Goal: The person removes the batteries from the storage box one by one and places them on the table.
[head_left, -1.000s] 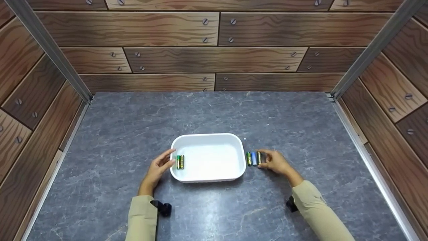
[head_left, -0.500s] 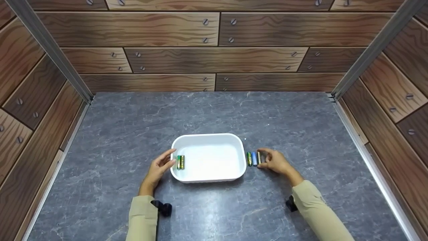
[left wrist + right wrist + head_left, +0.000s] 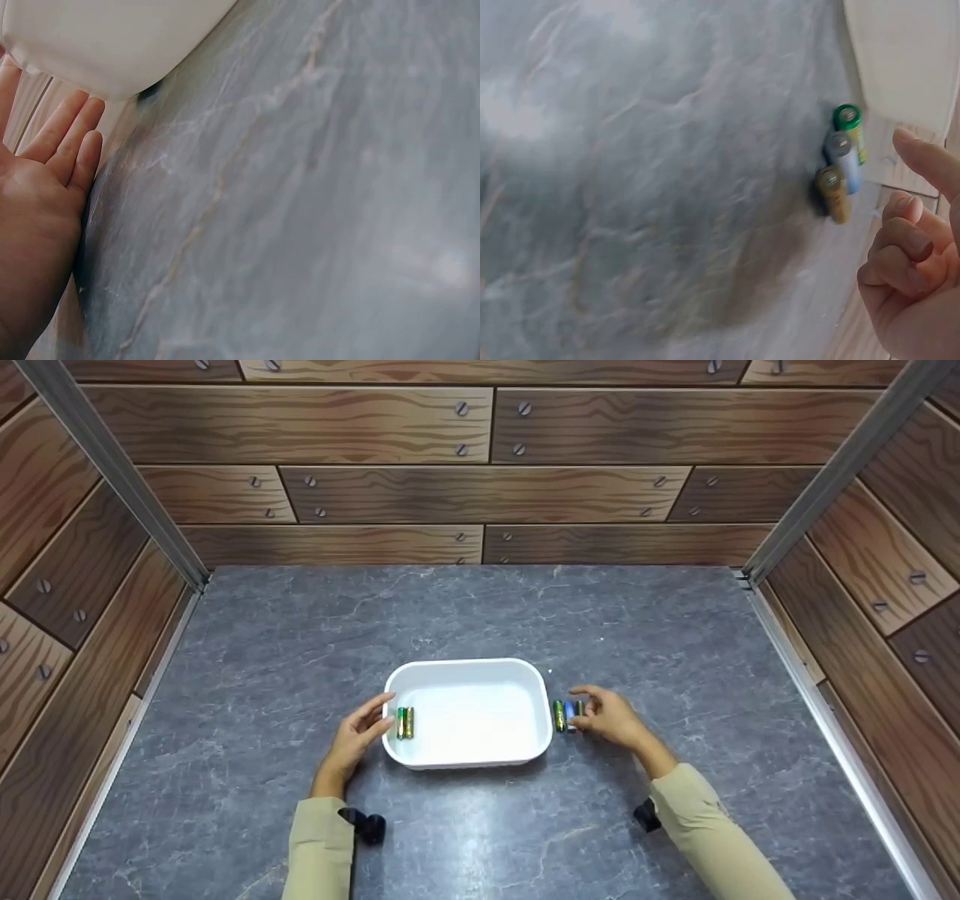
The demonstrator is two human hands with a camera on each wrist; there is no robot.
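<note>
A white rectangular tray (image 3: 480, 766) stands on the table, with two green-and-gold batteries (image 3: 405, 723) side by side at its left end. My left hand (image 3: 358, 739) is at the left end wall, fingertips and thumb at the rim; the left wrist view shows several straight fingers (image 3: 66, 136) against the tray's outside. Right of the tray, a green battery (image 3: 848, 117), a blue battery (image 3: 844, 154) and a gold battery (image 3: 832, 195) lie in a row. My right hand (image 3: 616, 718) hovers over the blue and gold ones, thumb and index finger spread apart, holding nothing.
The grey marbled table (image 3: 480, 611) extends around the tray. Wood-patterned walls (image 3: 480, 495) and metal corner posts (image 3: 112, 472) enclose it at the back and sides. A small white speck (image 3: 550, 670) lies just right of the tray.
My right hand has come off the gold battery and shifted slightly left, its thumb now over the blue one. The left hand, tray and batteries have stayed put.
</note>
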